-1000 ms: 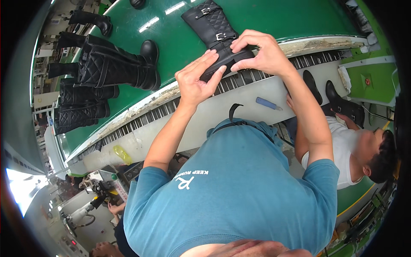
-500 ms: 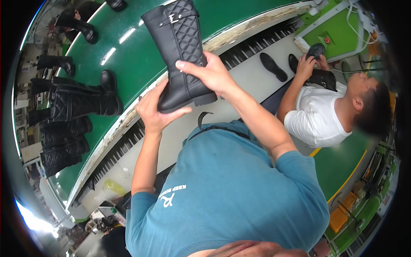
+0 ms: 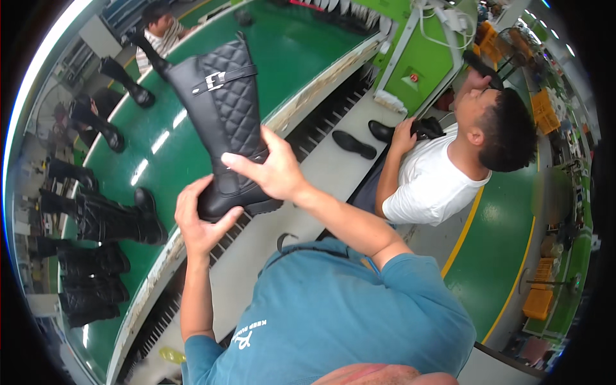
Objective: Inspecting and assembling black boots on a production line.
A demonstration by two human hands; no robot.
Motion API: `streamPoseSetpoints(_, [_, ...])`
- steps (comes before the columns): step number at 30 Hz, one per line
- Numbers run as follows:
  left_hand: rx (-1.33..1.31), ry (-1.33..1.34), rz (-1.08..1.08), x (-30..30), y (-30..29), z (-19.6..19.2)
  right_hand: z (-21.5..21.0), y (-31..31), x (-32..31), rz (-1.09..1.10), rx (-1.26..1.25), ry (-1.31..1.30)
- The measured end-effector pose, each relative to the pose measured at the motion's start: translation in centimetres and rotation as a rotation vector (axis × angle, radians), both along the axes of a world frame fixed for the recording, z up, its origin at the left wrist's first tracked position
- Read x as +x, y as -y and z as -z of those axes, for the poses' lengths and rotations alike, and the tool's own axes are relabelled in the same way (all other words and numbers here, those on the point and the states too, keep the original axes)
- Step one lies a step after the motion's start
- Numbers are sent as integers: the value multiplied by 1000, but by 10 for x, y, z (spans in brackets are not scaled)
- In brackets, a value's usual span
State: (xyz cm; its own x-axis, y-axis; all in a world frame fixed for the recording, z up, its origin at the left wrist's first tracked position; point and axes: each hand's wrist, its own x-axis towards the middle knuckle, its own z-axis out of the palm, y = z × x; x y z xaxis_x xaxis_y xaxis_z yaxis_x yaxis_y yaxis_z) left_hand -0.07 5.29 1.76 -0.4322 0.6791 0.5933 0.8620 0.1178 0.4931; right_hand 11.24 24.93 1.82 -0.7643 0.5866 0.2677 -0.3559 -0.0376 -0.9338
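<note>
A tall black boot (image 3: 232,109) with quilted shaft and a silver buckle strap is held up in front of me, its shaft pointing away and its toe toward my left. My right hand (image 3: 277,168) is wrapped round the ankle, thumb across the front strap. Cupping the toe from below is my left hand (image 3: 200,221), thumb on the near side and fingers on the far side. Part of the sole and heel shows below my right hand.
More black boots (image 3: 115,218) lie and stand on the green conveyor (image 3: 160,173) at left. At right a co-worker in a white shirt (image 3: 433,170) handles black footwear. Two dark soles or shoes (image 3: 354,144) rest on the grey ledge. A green machine (image 3: 417,70) stands beyond.
My view has swung, showing more of the far conveyor and the co-worker. The boot stays in both hands, now lower and further left in view. The co-worker has lifted one hand with a dark item.
</note>
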Motion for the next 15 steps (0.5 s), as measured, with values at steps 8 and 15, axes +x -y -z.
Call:
streamPoseSetpoints(8, [459, 210, 36, -24, -30, 13, -34, 26, -86, 8, 424, -297])
streamPoseSetpoints(15, [342, 441, -305, -111, -13, 110, -10, -87, -43, -139, -106, -210])
